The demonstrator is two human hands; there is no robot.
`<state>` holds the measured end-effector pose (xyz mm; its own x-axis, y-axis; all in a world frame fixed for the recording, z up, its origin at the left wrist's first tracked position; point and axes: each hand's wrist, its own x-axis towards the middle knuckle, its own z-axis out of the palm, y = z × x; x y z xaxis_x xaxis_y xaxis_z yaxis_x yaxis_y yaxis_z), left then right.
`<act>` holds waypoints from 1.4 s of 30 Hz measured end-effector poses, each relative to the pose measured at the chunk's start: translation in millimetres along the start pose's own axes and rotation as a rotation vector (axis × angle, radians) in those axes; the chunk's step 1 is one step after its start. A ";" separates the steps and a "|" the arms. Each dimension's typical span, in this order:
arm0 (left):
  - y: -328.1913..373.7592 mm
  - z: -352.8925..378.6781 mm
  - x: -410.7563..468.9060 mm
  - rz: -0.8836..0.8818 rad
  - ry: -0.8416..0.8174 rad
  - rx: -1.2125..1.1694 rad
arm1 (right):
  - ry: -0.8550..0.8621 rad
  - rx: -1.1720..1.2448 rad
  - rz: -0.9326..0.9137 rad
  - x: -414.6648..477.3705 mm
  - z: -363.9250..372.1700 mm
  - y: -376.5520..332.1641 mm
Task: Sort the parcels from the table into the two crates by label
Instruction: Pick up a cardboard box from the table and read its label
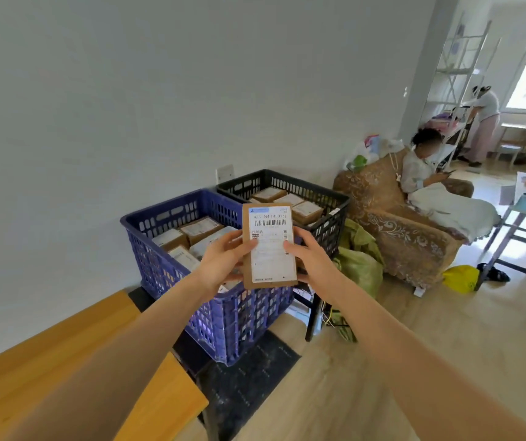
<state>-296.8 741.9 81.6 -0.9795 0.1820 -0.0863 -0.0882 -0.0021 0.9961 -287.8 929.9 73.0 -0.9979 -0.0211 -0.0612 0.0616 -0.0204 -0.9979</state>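
At 7 o'clock in the head view, the wooden tabletop [166, 402] fills the lower left corner; no parcels are visible on the part in view.

1. Crates. The blue crate [160, 265] stands at centre. The black crate [287, 178] sits just beside it at 1 o'clock. Both already hold flat brown boxes [198, 229], label side up.

2. Parcel. The parcel [269, 246] is held upright in the air, in front of the junction of the two crates, clear of both rims. It is a thin, flat cardboard piece with square corners. Judgement: light, stiff across its face, not fragile, but liable to bend if pressed at mid-face.

3. Grip state. The left grip [223, 259] clasps the parcel's 9 o'clock edge. The right grip [312, 259] clasps the 3 o'clock edge. Each thumb lies on the front face and the fingers pass behind. Both contacts sit on the lower half, so the upper half stands free above the grips.

4. Label. The white label [271, 237] covers most of the front face and faces the camera. Judgement: the label is slicker than the bare cardboard, so the long edges are the surer hold. One grip on one long edge is probably enough to carry it.
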 end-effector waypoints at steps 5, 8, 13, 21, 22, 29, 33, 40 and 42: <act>2.7 -13.8 35.9 0.009 0.101 0.002 | -0.126 -0.050 -0.019 60.1 1.4 -7.7; -0.8 -16.9 56.6 0.007 0.182 0.014 | -0.205 -0.065 0.004 95.4 3.3 -3.4; -14.6 -21.9 90.2 -0.044 0.338 0.036 | -0.355 -0.081 0.038 153.1 6.2 11.2; -34.5 -22.4 115.9 -0.231 0.581 0.065 | -0.614 -0.205 0.089 222.8 17.9 38.1; -37.5 -21.4 117.0 -0.252 0.600 0.053 | -0.634 -0.228 0.090 228.4 19.2 41.9; -60.4 -18.5 126.0 -0.356 0.656 0.000 | -0.748 -0.383 0.093 257.9 26.6 64.9; -67.8 -21.1 136.6 -0.401 0.631 0.007 | -0.779 -0.432 0.114 271.4 29.5 73.5; -76.1 -29.2 139.9 -0.469 0.552 0.000 | -0.809 -0.456 0.114 272.0 34.1 81.5; -78.5 -32.4 140.3 -0.475 0.528 -0.011 | -0.799 -0.426 0.113 270.7 36.6 82.7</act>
<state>-433.2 735.7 -9.3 -0.7911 -0.3356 -0.5114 -0.5267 -0.0515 0.8485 -552.1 885.9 -25.3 -0.6658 -0.6899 -0.2840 -0.0129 0.3912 -0.9202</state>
